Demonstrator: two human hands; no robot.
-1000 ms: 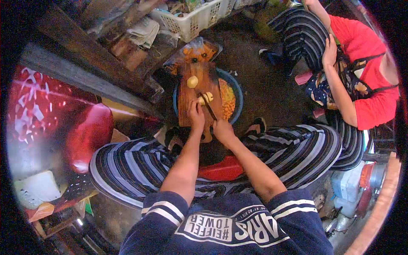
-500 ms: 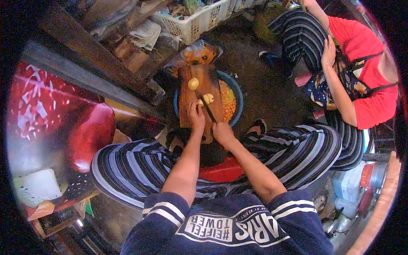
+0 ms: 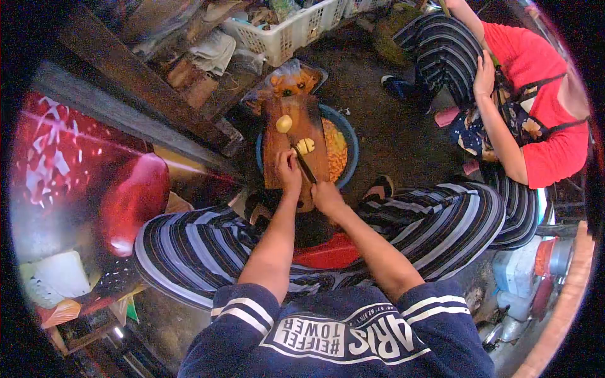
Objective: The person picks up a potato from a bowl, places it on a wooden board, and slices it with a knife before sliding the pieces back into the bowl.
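A wooden cutting board (image 3: 275, 143) lies across a blue basin (image 3: 354, 151). On it are a whole peeled yellowish piece, likely a potato (image 3: 284, 123), and a cut one in slices (image 3: 305, 146). My right hand (image 3: 328, 198) grips the handle of a knife (image 3: 305, 167), whose dark blade points away from me beside the slices. Just left of the blade, my left hand (image 3: 288, 171) rests on the board with its fingers curled together. Whatever those fingers pinch is too small to make out. Orange diced pieces (image 3: 338, 157) show in the basin right of the board.
Behind the board sits a clear plastic bag (image 3: 292, 80) with orange contents. A white plastic crate (image 3: 277, 39) stands farther back. Wooden beams (image 3: 138, 82) rise on the left. On the right sits another person in a red shirt (image 3: 526, 53), one hand (image 3: 484, 77) on their knee.
The knife and my left hand have shifted slightly left, away from the slices. Now the slices lie apart from my left fingers. The whole piece stays in place on the board.
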